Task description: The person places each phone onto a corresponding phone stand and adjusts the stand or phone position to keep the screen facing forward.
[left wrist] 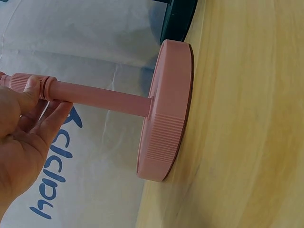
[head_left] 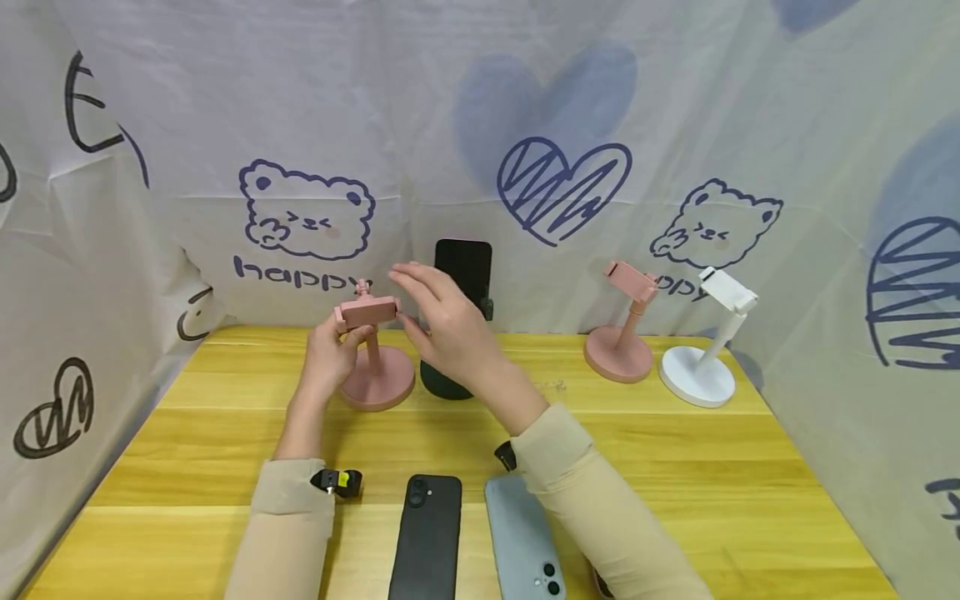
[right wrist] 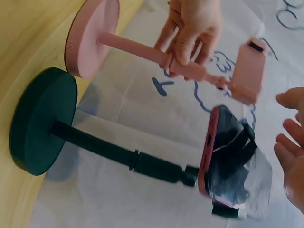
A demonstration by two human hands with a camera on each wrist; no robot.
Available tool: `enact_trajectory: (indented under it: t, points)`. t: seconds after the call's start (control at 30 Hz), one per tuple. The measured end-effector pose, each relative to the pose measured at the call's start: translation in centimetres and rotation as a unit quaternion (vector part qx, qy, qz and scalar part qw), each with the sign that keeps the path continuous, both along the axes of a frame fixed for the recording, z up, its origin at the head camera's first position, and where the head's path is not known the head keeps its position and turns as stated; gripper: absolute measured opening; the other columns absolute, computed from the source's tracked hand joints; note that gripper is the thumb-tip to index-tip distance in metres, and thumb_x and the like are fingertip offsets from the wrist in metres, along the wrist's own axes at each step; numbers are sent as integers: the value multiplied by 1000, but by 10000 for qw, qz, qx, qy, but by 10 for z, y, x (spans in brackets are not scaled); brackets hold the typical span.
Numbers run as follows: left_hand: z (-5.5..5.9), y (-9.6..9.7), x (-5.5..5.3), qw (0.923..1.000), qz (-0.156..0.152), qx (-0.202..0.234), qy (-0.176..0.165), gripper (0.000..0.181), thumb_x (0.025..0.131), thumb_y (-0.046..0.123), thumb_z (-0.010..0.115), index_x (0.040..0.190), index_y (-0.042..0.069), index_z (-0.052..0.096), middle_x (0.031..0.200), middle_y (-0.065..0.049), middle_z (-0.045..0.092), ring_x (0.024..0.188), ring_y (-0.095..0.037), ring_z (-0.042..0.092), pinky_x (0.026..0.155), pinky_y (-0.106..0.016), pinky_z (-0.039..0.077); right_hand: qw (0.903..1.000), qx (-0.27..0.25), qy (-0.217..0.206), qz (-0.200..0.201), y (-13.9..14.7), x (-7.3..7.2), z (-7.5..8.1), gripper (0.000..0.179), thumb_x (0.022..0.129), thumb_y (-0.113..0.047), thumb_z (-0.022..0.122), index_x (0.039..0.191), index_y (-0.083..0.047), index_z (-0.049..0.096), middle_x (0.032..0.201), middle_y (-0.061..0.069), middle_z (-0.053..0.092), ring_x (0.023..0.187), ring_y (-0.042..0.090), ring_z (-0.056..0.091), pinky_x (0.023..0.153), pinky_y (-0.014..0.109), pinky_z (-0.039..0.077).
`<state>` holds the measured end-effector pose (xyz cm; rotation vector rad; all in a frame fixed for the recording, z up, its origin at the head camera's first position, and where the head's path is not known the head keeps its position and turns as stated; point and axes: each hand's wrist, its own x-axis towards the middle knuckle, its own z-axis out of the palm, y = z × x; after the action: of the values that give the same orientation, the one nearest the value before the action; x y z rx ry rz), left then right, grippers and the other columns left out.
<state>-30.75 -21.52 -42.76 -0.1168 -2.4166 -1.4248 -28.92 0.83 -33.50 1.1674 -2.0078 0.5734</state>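
in the head view, the left hand (head_left: 330, 358) is curled round the upper stem of a pink phone stand (head_left: 378, 383), just below its phone clamp (head_left: 369, 312), while the right hand (head_left: 450, 325) is open, fingers extended, just beside the clamp's right end. the stand is at the back left of the wooden table (head_left: 637, 483), next to a dark green phone stand (head_left: 442, 383) that holds a smartphone (head_left: 461, 267) upright. well to the right are a second pink stand (head_left: 618, 354) and a white stand (head_left: 697, 377); a black phone (head_left: 427, 537) and a pale blue phone (head_left: 525, 537) lie camera side up near the front. in the left wrist view, thumb and fingers grip the ribbed upper stem, and the round base rests on the tabletop. in the right wrist view, the right hand's partly bent fingers hold nothing and are apart from the clamp; the mounted smartphone shows a reddish edge.
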Motion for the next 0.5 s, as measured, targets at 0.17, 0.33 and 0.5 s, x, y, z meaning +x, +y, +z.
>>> enact_trajectory:
  t: [0.17,0.33,0.5]
  points:
    - [0,-1,-1,10000,-39,-68,-7,34,107,12,59,138,-1,59,134,-27,65,128,-45,59,111,-59,46,9959,771,-429,-197,-18,-4,-4,45,96,-6,74,139,-3,63,140,14,62,131,25,59,112,24,46]
    - [-1,-2,-1,9999,-17,-155,-45,35,106,12,60,139,0,59,138,-26,63,133,-45,56,111,-60,46,9901,1198,-640,-342,-26,-6,-7,44,97,-5,73,140,-8,65,137,11,64,126,23,62,105,26,52]
    - [-1,-1,-2,9997,62,-227,0,35,106,13,61,138,0,60,137,-27,63,132,-46,55,109,-60,47,9878,1415,-453,-476,-30,-8,-7,43,97,-4,73,139,-10,65,135,9,65,122,20,65,102,25,54]
